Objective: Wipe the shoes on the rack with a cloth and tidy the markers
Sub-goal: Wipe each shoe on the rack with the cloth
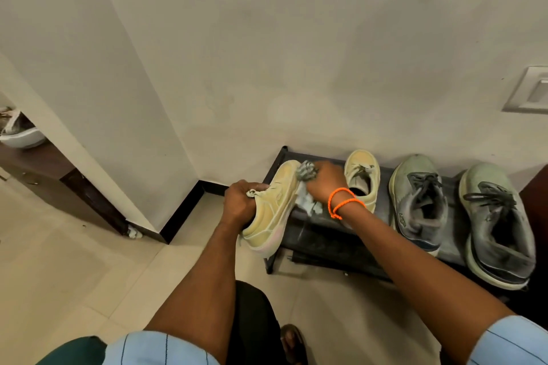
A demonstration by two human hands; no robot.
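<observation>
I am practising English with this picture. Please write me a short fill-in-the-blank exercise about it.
1. The left hand holds a ____ shoe.
2. The right hand presses a ____ against that shoe.
3. ____ shoes stand on the rack.
4. The right wrist wears an ____ band.

Missing words: yellow; cloth; Three; orange
</observation>
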